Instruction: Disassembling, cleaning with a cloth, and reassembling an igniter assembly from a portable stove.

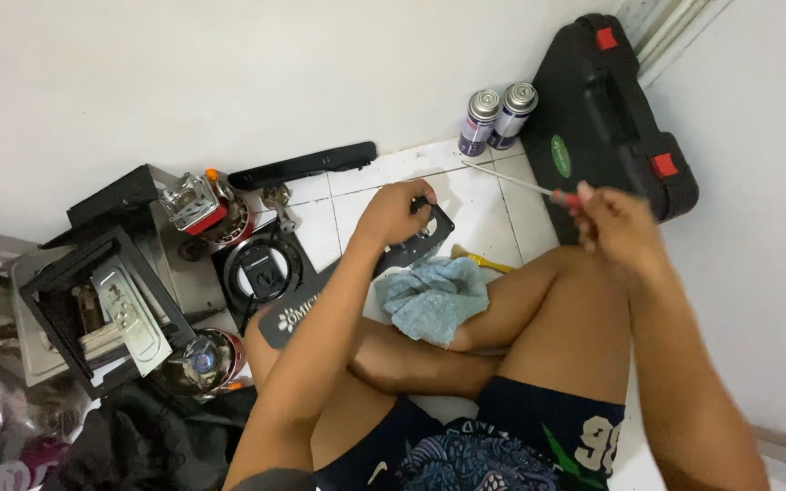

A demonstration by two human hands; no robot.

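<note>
Right now I see the left hand [399, 214] near the centre of the view, fingers curled over the upper end of a long black metal panel [357, 277] that runs from about 1 o'clock down toward 7 o'clock across the white tiled floor [479, 205]; the grip looks closed on the panel's edge. Out at 3 o'clock from it, the right hand [616, 225] is pinched shut around the red handle of a screwdriver [525, 185], whose thin shaft points toward 10 o'clock and ends well apart from the panel. Just below the panel, at 5 o'clock from the left hand, a crumpled blue cloth [434, 298] lies against the person's knee, with a yellow-handled tool [484, 262] poking out just beside it. At 12 o'clock two small gas canisters [498, 116] stand upright by the wall, beside a black plastic case [607, 127] with red latches leaning there. Over at 9 o'clock I make out a black stove frame [93, 300], a burner ring plate [261, 268] and two red-bodied burner parts [206, 205], clustered close together.
</note>
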